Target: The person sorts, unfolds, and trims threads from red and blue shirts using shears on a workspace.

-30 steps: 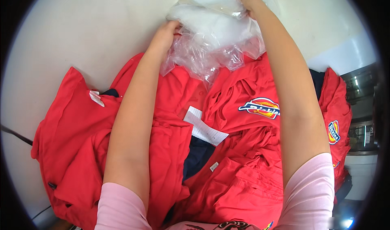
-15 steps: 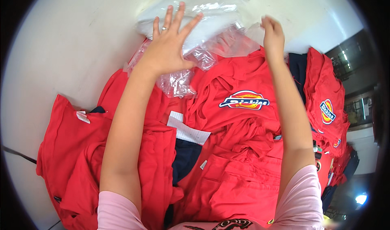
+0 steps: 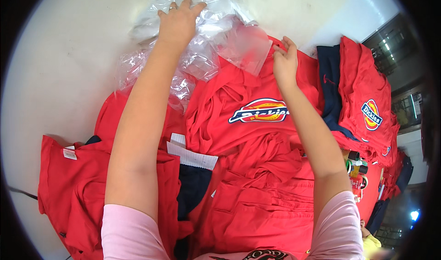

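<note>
My left hand (image 3: 178, 23) rests on a heap of clear plastic bags (image 3: 200, 55) at the top of the view, its fingers spread. My right hand (image 3: 285, 65) hovers by the upper edge of a red T-shirt (image 3: 216, 117) with a logo print on its front. Its fingers are loosely bent and apart, with nothing visible between them. Close to its fingertips lies the edge of a frosted plastic bag (image 3: 250, 49), which covers part of the shirt's top.
More red garments (image 3: 73, 186) lie at left, over a dark navy cloth (image 3: 193, 186) and a white paper strip (image 3: 195, 158). Folded red shirts (image 3: 360, 85) and navy cloth (image 3: 328, 81) are stacked at right. Tape rolls and small items (image 3: 356, 170) sit beside my right elbow. The pale tabletop (image 3: 59, 62) extends left.
My left hand has moved up and left across the plastic. My right hand has come down and left and has let go of the bag's edge. The view has shifted slightly.
</note>
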A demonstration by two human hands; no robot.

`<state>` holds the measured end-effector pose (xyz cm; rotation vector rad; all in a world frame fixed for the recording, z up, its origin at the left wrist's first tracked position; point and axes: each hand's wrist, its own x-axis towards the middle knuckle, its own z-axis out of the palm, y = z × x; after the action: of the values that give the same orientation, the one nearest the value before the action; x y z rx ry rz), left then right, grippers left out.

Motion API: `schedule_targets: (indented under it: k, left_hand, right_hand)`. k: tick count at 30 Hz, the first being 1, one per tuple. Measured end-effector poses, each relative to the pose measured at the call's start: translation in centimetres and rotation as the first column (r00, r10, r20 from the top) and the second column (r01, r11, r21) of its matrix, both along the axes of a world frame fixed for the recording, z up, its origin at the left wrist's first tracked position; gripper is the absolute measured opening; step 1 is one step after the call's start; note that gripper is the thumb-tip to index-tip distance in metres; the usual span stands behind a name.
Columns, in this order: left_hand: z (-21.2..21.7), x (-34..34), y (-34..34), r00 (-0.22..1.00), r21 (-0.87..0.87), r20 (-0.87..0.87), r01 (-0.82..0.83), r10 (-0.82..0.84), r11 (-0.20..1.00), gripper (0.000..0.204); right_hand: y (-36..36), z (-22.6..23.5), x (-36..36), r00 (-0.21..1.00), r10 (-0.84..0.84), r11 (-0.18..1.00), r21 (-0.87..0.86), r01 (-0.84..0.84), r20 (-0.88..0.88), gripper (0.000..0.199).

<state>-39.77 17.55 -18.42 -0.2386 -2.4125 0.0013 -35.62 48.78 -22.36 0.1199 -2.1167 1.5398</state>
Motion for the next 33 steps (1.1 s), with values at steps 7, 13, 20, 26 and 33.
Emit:
schedule_targets:
  k: [7,13,20,26,33]
  left_hand:
    - [2.3,4.5,-0.9,0.959,0.182,0.243,0.102,-0.145,0.978,0.067]
    - [2.3,4.7,-0.3,0.949,0.215,0.274,0.097,-0.156,0.972,0.059]
    - [0.7,3.4,0.6,0.971,0.191,0.236,-0.001,-0.045,0.982,0.055]
    - [1.2,3.1,0.6,0.947,0.132,0.321,-0.042,-0.003,0.99,0.061]
    - [1.4,3.3,0.4,0.939,0.185,0.343,-0.037,-0.03,0.982,0.057]
  right_hand:
    - [-1.5,-0.4,-10.1,0.947,-0.139,0.755,0.588,0.29,-0.288,0.055]
    - [-3.2,1.1,-16.8,0.987,-0.142,0.537,0.832,0.139,-0.073,0.06]
    - [5.0,7.4,-13.7,0.964,0.019,0.616,0.763,0.196,-0.263,0.035]
    - [12.4,17.5,-6.5,0.962,-0.208,0.829,0.49,0.269,-0.175,0.032]
    - [3.8,27.1,-3.4,0.813,-0.151,0.681,0.537,0.498,-0.563,0.038]
